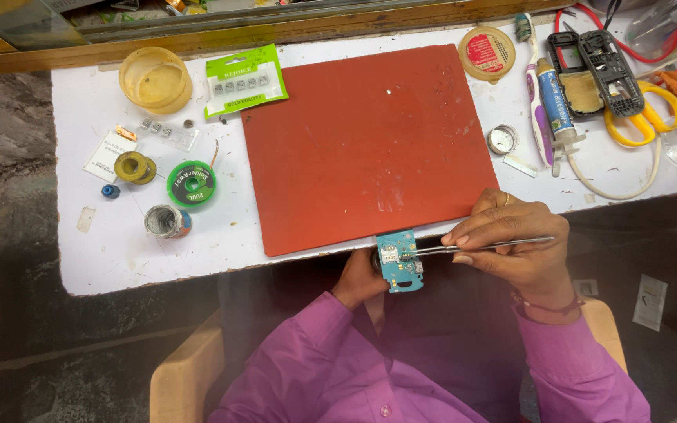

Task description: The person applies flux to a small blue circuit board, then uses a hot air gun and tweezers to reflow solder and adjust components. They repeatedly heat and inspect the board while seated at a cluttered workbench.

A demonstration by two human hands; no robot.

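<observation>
left hand (360,280): holds blue circuit board (399,262) | right hand (511,244): tweezers (479,246) on board | red mat (366,145) behind

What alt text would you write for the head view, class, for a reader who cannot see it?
A person's left hand holds a small blue circuit board at a white table's edge while the right hand touches tweezers to it. A red mat lies behind.

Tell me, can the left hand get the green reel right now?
Probably not straight away. The left hand is busy holding the blue board at the table's near edge. The green reel lies off to its left with nothing in between, but the hand isn't free.
</observation>
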